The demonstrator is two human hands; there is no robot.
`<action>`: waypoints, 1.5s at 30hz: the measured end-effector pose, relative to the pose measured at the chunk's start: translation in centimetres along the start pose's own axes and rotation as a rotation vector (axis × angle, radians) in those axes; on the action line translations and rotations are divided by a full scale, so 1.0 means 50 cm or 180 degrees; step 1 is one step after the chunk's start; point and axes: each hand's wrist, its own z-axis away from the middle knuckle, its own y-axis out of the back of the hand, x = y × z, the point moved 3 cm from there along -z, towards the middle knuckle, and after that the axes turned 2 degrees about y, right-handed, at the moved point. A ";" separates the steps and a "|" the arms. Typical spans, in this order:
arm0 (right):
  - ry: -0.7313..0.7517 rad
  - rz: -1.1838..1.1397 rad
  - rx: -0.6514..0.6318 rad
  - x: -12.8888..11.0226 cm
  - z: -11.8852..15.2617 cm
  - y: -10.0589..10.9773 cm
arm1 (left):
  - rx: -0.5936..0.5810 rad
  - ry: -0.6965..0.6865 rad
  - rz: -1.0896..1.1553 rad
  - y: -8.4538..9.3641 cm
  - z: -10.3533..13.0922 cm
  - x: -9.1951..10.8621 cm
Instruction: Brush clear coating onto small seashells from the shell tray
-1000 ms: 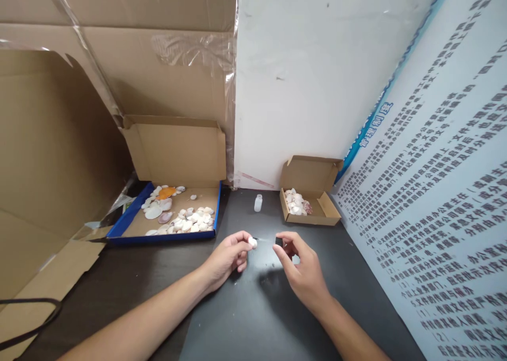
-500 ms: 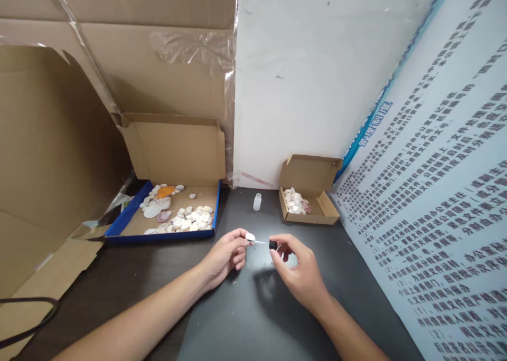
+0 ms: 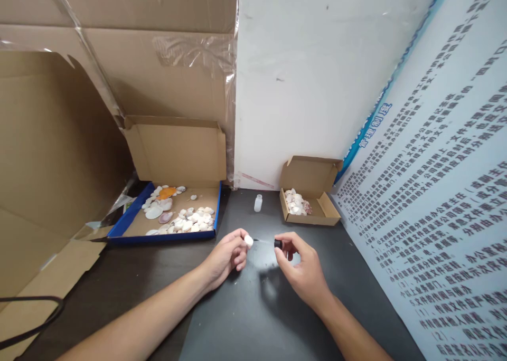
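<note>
1. Your left hand [image 3: 226, 258] holds a small white seashell [image 3: 249, 241] in a narrow pinch of thumb and fingers, raised above the desk [image 3: 237, 319].
2. Your right hand [image 3: 301, 266] has its grip closed on a black brush cap [image 3: 278, 243], whose thin pale stem points left at the shell.
3. The dark brush tip [image 3: 255, 239] lies just beside the shell; you cannot tell from here whether it touches.
4. The step in hand looks like brushing something from the small bottle [image 3: 258, 203] onto the shell. That bottle stands uncapped beyond your hands, between the blue-sided box [image 3: 158, 238] and the small cardboard box [image 3: 311, 219], both holding shells.
5. The next move seems to call for a steady shell, a light right grip and the tip kept level with the shell's edge.
</note>
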 end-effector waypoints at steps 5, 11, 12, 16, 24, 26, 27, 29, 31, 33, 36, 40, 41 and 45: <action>-0.0114 -0.0149 -0.0055 -0.003 0.000 -0.005 | -0.0041 0.0008 -0.0001 -0.006 0.004 0.010; -0.0102 -0.0181 -0.0070 -0.003 0.002 -0.002 | -0.0194 0.0049 -0.0190 -0.005 0.002 0.008; -0.0100 -0.0167 -0.0059 -0.002 0.002 -0.001 | -0.0204 0.0060 -0.0251 -0.004 0.000 0.005; -0.0042 -0.0097 0.0000 -0.002 0.000 0.004 | -0.0197 -0.0129 -0.0784 0.000 -0.008 0.000; 0.0020 -0.0037 0.0434 -0.012 -0.003 0.019 | -0.0209 -0.0488 -0.1901 -0.009 0.015 0.062; 0.0003 -0.0034 0.0466 -0.012 -0.002 0.018 | -0.0083 -0.0642 -0.2280 0.002 0.028 0.095; -0.0009 -0.0030 0.0468 -0.012 -0.001 0.017 | -0.0004 -0.0750 -0.2461 0.013 0.034 0.113; -0.0023 -0.0029 0.0442 -0.010 -0.001 0.016 | 0.0238 -0.1021 -0.2842 0.045 0.043 0.148; -0.0024 -0.0050 0.0414 -0.008 0.000 0.014 | 0.0632 -0.1218 -0.3278 0.090 0.046 0.178; -0.0020 -0.0085 0.0379 -0.006 0.001 0.013 | 0.1136 -0.1312 -0.3981 0.139 0.045 0.200; -0.0031 -0.0110 0.0327 -0.003 0.003 0.010 | 0.1366 -0.1160 -0.4625 0.193 0.037 0.210; -0.0070 -0.0078 0.0304 0.000 0.003 0.008 | 0.1422 -0.1194 -0.4857 0.216 0.034 0.209; -0.0082 -0.0072 0.0298 0.000 0.003 0.008 | 0.1417 -0.1229 -0.4839 0.216 0.034 0.208; -0.0088 -0.0050 0.0283 -0.003 0.001 0.009 | 0.1400 -0.1310 -0.4698 0.217 0.035 0.207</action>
